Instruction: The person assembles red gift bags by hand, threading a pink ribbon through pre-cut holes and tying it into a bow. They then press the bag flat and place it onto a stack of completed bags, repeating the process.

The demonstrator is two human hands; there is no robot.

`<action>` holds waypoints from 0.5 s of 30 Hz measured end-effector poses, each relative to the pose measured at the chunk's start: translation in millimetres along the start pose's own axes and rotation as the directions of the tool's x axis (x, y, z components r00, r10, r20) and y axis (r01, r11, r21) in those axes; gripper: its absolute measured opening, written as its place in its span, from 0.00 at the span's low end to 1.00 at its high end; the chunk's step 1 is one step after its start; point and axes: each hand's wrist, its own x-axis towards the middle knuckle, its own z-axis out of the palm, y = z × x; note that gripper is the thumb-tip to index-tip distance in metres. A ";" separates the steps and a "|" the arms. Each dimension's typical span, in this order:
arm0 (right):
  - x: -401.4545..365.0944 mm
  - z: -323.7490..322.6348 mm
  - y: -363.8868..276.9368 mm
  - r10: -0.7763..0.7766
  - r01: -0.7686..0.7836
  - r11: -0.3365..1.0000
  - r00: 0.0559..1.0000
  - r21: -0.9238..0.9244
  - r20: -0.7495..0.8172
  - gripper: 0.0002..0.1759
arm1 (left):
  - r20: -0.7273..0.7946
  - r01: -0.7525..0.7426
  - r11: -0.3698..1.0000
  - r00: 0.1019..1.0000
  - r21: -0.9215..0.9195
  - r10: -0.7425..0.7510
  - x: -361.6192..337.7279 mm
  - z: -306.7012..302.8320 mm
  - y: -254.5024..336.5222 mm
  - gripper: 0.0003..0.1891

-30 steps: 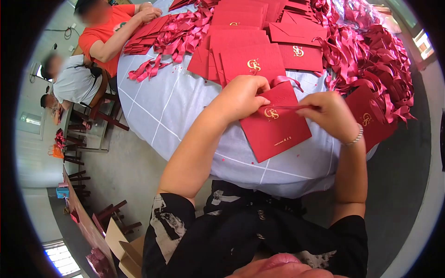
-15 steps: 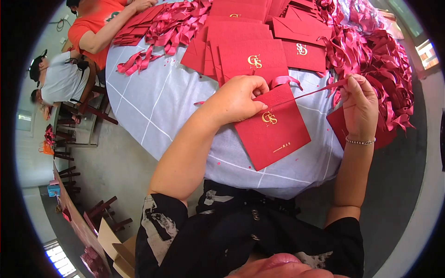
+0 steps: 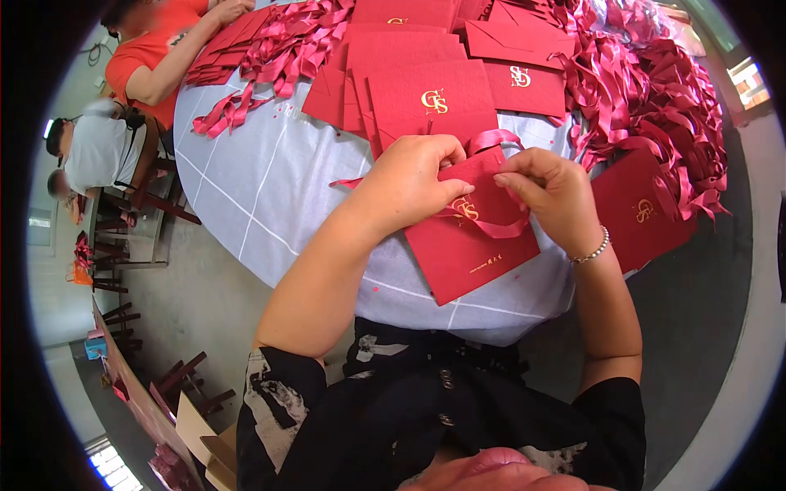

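Observation:
A red card envelope [image 3: 483,254] with gold letters lies slanted at the near edge of the cloth-covered table. My left hand [image 3: 422,180] is closed on its upper left part, thumb on the front face. At its upper right, my right hand [image 3: 544,188] pinches a red ribbon [image 3: 495,229], which droops in a loop across the envelope's front. More of the ribbon curls above the envelope's top edge. Behind my left hand lies a stack of red envelopes [image 3: 434,98]. Another red envelope [image 3: 643,209] is to the right of my right hand.
A heap of red ribbons [image 3: 655,98] covers the table's right side. More ribbons [image 3: 299,45] lie at the far left beside a stack of envelopes [image 3: 225,53]. A person in orange [image 3: 151,65] works there; a person in white [image 3: 106,147] sits beyond.
My right hand has moved left and inward from the right, so the ribbon that was stretched taut is slack and looped over the envelope. The envelope to the right is more exposed.

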 end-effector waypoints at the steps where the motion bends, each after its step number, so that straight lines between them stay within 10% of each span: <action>1: -2.2 3.3 -2.7 -0.009 0.008 0.999 1.000 -0.053 -0.028 0.05 | 0.002 0.000 1.000 1.000 0.000 0.000 -0.3 0.5 0.4 0.11; 15: -4.5 15.3 -9.3 -0.136 0.103 0.958 0.985 -0.268 -0.107 0.06 | -0.138 -0.176 0.960 0.968 0.220 0.210 -4.8 9.0 6.9 0.11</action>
